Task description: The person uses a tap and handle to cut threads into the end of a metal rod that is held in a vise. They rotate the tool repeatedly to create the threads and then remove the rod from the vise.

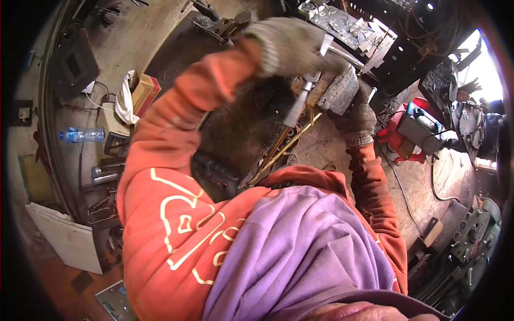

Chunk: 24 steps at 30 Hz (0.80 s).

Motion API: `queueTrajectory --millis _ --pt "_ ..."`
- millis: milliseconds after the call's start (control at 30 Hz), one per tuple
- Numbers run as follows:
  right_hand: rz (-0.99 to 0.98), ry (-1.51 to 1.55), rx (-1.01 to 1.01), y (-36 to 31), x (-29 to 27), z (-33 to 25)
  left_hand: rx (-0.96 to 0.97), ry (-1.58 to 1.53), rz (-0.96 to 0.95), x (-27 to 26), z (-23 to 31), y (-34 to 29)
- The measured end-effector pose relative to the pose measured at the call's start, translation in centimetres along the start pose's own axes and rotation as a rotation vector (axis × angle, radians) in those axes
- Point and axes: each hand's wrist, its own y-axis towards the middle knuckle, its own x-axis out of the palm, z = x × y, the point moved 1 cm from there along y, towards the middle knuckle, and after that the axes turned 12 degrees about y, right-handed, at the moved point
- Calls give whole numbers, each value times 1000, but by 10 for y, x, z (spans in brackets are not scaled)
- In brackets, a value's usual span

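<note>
A grey metal block sits at the upper middle of the view, on a dark, cluttered bench. The right hand, in a grey knit glove, is pressed against the block's lower right side; whether its fingers close around the block cannot be told. The left hand, also gloved, is raised above and to the left of the block, wrapped around a shiny metal tool whose flat blade points down toward the bench. Thin brass-coloured rods slant below the block. Orange sleeves and purple cloth fill the lower view. Far left lie a plastic water bottle and a small cardboard box; a blue-topped machine stands to the right.
</note>
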Motion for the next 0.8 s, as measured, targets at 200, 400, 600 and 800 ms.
queueTrajectory --millis 200,400,600,800 --pt "-52 207 -44 -5 4 38 493 -267 44 10 51 0" --pt "6 -32 -28 2 1 1 101 269 -295 11 -33 -28" --pt "74 31 -121 1 2 4 338 -86 351 22 -14 15" --pt "29 -28 -28 -1 7 7 143 420 -37 43 -20 -44"
